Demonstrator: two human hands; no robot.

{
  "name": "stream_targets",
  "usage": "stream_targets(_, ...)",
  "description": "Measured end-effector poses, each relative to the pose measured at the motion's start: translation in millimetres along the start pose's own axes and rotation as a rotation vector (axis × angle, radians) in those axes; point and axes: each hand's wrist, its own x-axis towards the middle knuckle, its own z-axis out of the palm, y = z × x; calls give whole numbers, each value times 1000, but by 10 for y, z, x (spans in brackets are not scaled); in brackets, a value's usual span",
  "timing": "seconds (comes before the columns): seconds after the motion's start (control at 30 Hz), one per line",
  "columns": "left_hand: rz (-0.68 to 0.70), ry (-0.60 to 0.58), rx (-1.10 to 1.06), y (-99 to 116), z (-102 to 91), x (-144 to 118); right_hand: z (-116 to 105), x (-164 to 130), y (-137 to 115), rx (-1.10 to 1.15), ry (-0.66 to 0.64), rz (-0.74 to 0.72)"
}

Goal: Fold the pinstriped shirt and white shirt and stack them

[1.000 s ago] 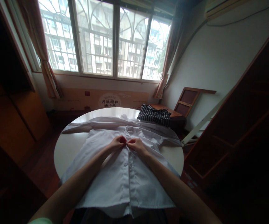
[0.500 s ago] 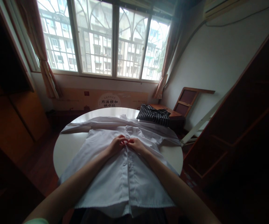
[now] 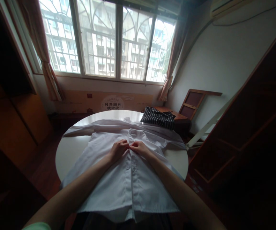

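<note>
A white button-up shirt (image 3: 118,188) lies front-up on a round white table (image 3: 68,153), collar away from me, sleeves spread to both sides. My left hand (image 3: 119,148) and my right hand (image 3: 139,148) meet at the middle of the shirt's button placket, upper chest area. Both pinch the fabric edges of the placket between fingertips, knuckles nearly touching. The button under my fingers is hidden. The shirt's hem hangs over the table edge near me.
A folded black-and-white striped garment (image 3: 158,118) sits at the table's far right. Behind it stands a wooden side table and a leaning wooden frame (image 3: 192,102). A large barred window (image 3: 109,41) fills the back wall; dark wooden cabinets flank both sides.
My hands stay at the same spot on the placket, with only slight finger shifts. The shirt has not moved.
</note>
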Motion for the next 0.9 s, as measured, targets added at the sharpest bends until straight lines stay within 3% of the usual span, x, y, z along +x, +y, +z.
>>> stream_targets(0.3, 48, 21, 97, -18, 51, -2, 2, 26, 51, 5, 18, -17)
stream_targets(0.5, 79, 20, 120, -10, 45, 4, -10, 43, 97, 97, -52, 5)
stream_targets(0.77, 70, 3, 55, -27, 87, 35, 41, 20, 28, -208, 143, -27)
stream_targets(0.9, 65, 17, -15, -58, 114, 32, 16, -3, -3, -249, 135, -62)
